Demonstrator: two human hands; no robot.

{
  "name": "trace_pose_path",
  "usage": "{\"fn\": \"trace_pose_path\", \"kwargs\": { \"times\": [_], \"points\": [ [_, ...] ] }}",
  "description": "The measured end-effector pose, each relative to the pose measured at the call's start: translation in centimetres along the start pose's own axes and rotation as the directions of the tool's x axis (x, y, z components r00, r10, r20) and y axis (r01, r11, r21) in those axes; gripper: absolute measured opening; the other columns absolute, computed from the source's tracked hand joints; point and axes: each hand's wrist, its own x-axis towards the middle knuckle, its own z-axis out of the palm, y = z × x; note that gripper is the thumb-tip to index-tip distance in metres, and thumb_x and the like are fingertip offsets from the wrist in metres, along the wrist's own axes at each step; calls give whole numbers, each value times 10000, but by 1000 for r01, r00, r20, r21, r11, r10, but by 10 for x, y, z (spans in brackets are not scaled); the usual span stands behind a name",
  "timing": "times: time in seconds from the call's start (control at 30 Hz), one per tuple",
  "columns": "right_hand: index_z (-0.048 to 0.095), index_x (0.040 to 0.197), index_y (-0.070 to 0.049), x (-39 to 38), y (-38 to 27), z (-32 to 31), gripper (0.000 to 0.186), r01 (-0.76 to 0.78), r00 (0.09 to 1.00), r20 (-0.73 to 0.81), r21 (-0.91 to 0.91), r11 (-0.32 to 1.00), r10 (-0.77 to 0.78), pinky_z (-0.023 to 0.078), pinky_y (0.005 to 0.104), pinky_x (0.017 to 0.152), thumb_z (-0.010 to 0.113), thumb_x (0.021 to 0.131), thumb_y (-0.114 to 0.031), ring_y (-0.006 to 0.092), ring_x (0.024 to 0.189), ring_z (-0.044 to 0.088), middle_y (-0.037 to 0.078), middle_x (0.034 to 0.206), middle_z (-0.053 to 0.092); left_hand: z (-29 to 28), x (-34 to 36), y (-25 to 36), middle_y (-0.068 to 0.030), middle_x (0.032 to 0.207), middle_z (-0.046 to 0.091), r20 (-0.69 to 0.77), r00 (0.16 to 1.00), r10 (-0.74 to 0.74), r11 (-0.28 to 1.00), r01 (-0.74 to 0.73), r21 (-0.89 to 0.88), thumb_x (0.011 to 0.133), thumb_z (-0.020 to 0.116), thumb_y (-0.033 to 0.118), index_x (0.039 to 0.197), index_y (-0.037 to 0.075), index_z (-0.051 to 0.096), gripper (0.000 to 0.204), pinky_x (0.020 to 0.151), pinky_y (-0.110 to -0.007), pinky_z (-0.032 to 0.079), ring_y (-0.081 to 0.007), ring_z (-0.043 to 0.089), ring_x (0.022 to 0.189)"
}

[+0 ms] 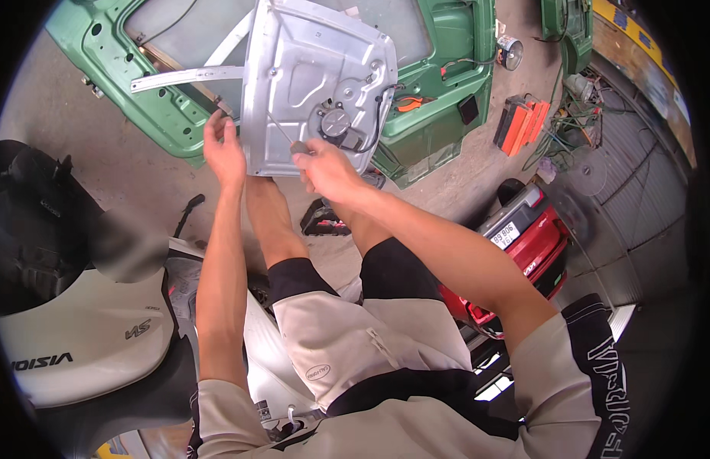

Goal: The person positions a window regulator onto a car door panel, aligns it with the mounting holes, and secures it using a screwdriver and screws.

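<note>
A silver metal panel (309,61) with a round motor (336,122) stands upright over a green car door (424,145). My right hand (324,168) grips a screwdriver (298,148), its thin shaft slanting up-left across the panel. Beside the panel's left edge, my left hand (225,149) is raised with fingers loosely curled and apart, near a small fitting (221,103); whether the fingertips touch it is unclear. A pale metal rail (187,76) extends left from behind the panel. Orange-handled pliers (408,103) lie on the door right of the panel.
Right are an orange-and-black block (519,122), a coiled green hose (546,153), a chrome lamp (509,53) and a red vehicle's rear (535,256). A white scooter (87,329) and black bag (34,214) are at left. A second green door (565,30) stands at top right.
</note>
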Motion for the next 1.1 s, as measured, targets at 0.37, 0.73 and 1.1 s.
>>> {"fn": "trace_pose_path", "kwargs": {
  "times": [0.37, 0.73, 1.1],
  "points": [
    [603, 1170, -45, 24, 254, -90, 358, 35, 808, -564, 337, 941, 172, 510, 402, 865, 722, 833, -68, 348, 974, 689, 179, 989, 706, 19, -172, -32, -29, 872, 653, 343, 901, -266, 963, 267, 44, 1047, 589, 183, 1108, 16, 668, 195, 709, -262, 515, -106, 613, 735],
    [627, 1186, -8, 104, 481, -217, 439, -106, 611, -520, 694, 712, 597, 527, 410, 910, 789, 812, -170, 332, 1021, 698, 213, 1128, 699, 101, -254, -68, -41, 920, 679, 527, 585, -617, 778, 349, 522, 1062, 570, 281, 1189, 41, 664, 287, 759, -267, 516, -120, 640, 806],
    [605, 1260, -97, 202, 571, -269, 420, -236, 450, -628, 602, 763, 635, 534, 450, 940, 693, 855, -163, 377, 1077, 687, 203, 1125, 714, 88, -238, -83, -29, 928, 678, 349, 637, -687, 678, 389, 624, 1068, 545, 273, 1191, 66, 629, 255, 745, -273, 507, -126, 639, 801]
  ]
}}
